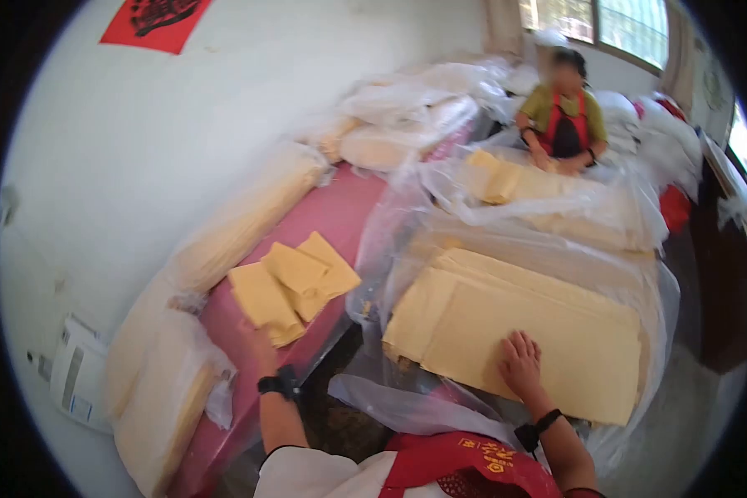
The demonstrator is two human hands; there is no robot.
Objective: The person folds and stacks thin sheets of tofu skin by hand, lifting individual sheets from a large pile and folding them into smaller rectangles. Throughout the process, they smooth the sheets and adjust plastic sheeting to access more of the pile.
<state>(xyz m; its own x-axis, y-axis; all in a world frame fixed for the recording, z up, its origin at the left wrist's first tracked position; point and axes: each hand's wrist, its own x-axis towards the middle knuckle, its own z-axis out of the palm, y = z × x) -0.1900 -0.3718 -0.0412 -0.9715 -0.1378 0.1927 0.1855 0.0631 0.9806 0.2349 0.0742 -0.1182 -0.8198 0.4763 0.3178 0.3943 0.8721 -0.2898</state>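
Note:
My left hand is at the near edge of several folded yellow sheets that overlap on the pink surface. Its fingers are blurred, and whether they grip a sheet cannot be made out. On the right, my right hand rests on the front part of a wide stack of flat yellow sheets, palm down with its fingers spread. Clear plastic film surrounds this stack.
Long plastic-wrapped yellow bundles line the wall side. Across from me a co-worker in a red apron has both hands near another yellow stack in plastic. White sacks stand behind, and a dark wooden piece is at right.

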